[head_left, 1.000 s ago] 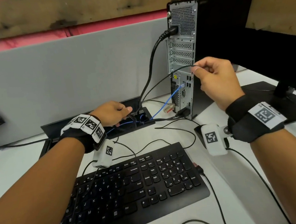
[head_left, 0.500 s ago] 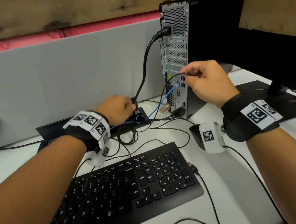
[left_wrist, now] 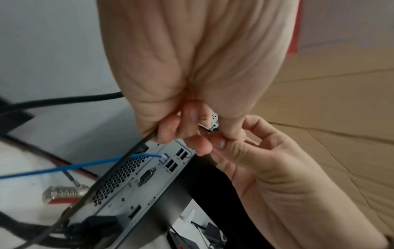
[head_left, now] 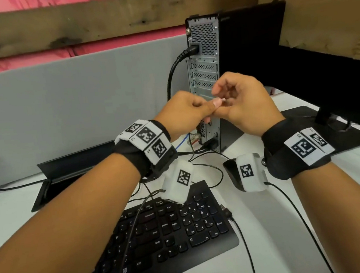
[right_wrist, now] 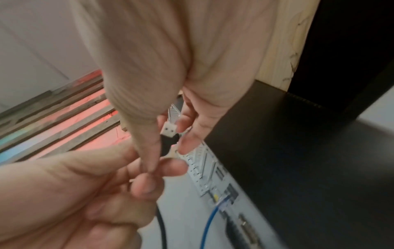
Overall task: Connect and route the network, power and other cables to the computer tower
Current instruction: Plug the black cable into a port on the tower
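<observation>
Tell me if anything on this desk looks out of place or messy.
A loose USB plug lies unconnected at the keyboard edge, and thin black cables sprawl tangled behind it. A combination lock lies loose beside the computer tower. Nothing looks damaged.

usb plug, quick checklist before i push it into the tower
1. Plug held: ok. The right hand pinches the USB plug, metal end exposed.
2. Cable supported: ok. The left hand holds the black cable just below the plug.
3. Free port: ok. Empty USB ports show beside the blue network cable on the computer tower.
4. Plug lined up with a port: not ok, it is held above them.
5. Plug facing the right way up: cannot tell.
6. Power cable seated: ok.
</observation>
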